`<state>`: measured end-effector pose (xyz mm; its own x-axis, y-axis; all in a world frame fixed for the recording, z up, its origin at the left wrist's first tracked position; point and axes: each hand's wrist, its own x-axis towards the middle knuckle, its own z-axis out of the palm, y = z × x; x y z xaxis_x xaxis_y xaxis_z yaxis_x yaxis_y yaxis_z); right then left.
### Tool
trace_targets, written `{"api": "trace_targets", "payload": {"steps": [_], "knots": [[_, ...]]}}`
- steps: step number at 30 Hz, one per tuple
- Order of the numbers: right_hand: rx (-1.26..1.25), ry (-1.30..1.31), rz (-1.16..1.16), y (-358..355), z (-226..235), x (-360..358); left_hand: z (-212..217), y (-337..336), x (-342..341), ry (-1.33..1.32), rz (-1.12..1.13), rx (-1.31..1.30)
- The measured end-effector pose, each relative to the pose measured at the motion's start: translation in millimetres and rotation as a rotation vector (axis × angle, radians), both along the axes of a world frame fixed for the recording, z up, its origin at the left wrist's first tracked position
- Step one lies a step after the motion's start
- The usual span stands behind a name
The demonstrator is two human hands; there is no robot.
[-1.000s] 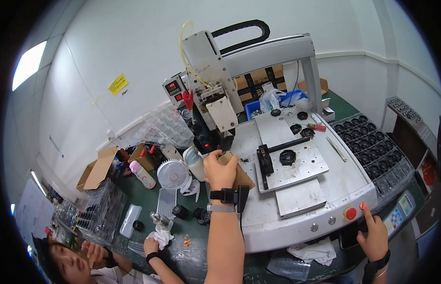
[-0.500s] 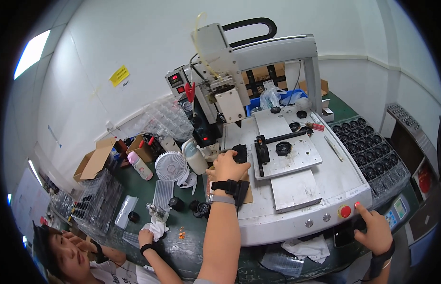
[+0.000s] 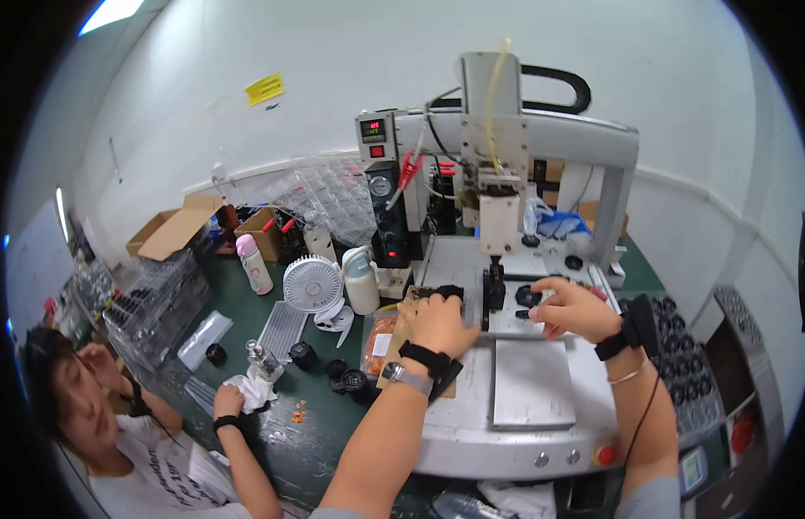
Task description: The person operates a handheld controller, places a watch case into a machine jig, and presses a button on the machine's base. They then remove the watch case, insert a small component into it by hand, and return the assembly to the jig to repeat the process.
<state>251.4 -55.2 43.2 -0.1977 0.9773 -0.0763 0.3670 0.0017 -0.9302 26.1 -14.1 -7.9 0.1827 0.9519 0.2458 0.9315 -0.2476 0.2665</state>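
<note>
My left hand (image 3: 441,325), with a watch and a black band at the wrist, lies over a piece of cardboard (image 3: 435,381). Its fingers are bent over a black moulded part (image 3: 447,291), whose underside is hidden. At the metal fixture plate (image 3: 504,327), my right hand (image 3: 579,311) reaches in from the right. Its bent fingers and thumb are apart, with the tips beside a round black part (image 3: 528,297) on the plate. A small dark piece (image 3: 523,314) shows at the fingertips; whether they touch it is unclear. The black clamp (image 3: 494,296) stands left of that part, beneath the machine head (image 3: 499,227).
The bench machine's gantry (image 3: 584,138) arches behind. A red stop button (image 3: 606,455) sits on its front edge. Left of it stand a white fan (image 3: 313,285), a pale flask (image 3: 360,282) and loose black parts (image 3: 354,381). A co-worker (image 3: 83,406) sits at the left, one hand by a white cloth.
My right hand has left the small button on the machine's front and moved up to the fixture plate. My left hand stays at the black part on the cardboard. The view has shifted.
</note>
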Motion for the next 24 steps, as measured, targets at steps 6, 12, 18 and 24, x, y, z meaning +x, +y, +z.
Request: {"api": "trace_targets", "payload": {"steps": [6,12,18,24], "knots": [[-0.289,0.523,0.08,49,-43,31,-23,3,5,-0.096,-0.171,0.04],[-0.173,0.704,0.18,51,-53,36,-24,-6,19,-0.009,-0.182,0.139],[-0.181,0.642,0.156,51,-50,36,-21,-13,24,0.052,-0.216,0.136],[-0.184,0.64,0.154,51,-54,35,-23,-16,23,0.048,-0.21,0.15]]}}
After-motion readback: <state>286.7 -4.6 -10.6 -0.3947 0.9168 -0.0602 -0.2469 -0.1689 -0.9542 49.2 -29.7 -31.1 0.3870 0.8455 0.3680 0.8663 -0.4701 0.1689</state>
